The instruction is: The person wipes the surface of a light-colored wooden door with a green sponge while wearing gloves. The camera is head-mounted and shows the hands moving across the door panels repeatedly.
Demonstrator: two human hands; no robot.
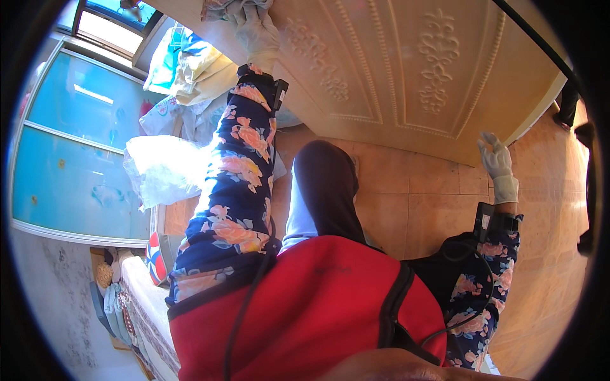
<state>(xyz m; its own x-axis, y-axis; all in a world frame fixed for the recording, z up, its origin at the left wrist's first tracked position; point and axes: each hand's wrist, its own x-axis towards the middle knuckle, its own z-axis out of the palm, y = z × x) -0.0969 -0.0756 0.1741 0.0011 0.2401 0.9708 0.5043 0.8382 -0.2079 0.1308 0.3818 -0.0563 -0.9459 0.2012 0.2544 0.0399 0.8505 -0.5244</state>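
Note:
My left hand, in a whitish glove, is at the top of the view and presses a greyish cloth against a light wooden door panel. Raised floral mouldings and beaded lines run across that panel. Part of the cloth is cut off by the frame's upper edge. Over on the right, my right hand, gloved too, holds nothing. Its fingers are apart and slightly bent beside the panel's lower corner. Whether the fingertips touch the panel, I cannot tell.
Tiled floor lies under the panel, with my bent knee close to it. Plastic bags and a blue-doored cabinet stand left. A ball sits beside a bed. Another person's foot shows at far right.

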